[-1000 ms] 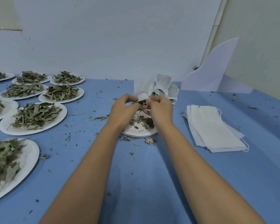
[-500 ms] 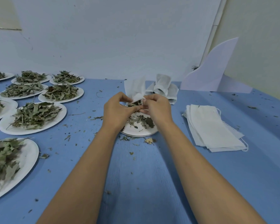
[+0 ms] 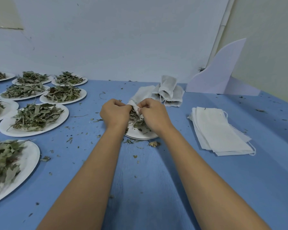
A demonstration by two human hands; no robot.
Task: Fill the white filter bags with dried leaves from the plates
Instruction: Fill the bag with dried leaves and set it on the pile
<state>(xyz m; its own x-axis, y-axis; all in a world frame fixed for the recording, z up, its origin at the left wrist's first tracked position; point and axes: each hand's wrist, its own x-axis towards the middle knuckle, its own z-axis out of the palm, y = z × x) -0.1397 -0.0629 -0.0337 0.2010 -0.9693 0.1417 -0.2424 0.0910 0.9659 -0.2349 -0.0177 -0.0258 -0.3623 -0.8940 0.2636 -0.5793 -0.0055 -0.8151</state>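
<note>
Left hand (image 3: 114,113) and right hand (image 3: 154,114) both pinch the white filter bag (image 3: 142,94) above the plate (image 3: 140,136) of dried leaves (image 3: 137,122).

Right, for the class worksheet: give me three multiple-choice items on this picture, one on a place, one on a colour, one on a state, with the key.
1. Where is the stack of empty filter bags?
A. On the person's right side
B. Among the leaf plates at left
C. On a forearm

2. What colour is the table?
A. Green
B. Blue
C. Red

3. What are the left hand and right hand doing?
A. Lying flat on the table
B. Lifting a full plate
C. Pinching a filter bag over a plate

Key:
1 A, the flat white stack lies at the right.
2 B, the bare surface is blue.
3 C, curled fingers of both hands pinch the bag's mouth.
</note>
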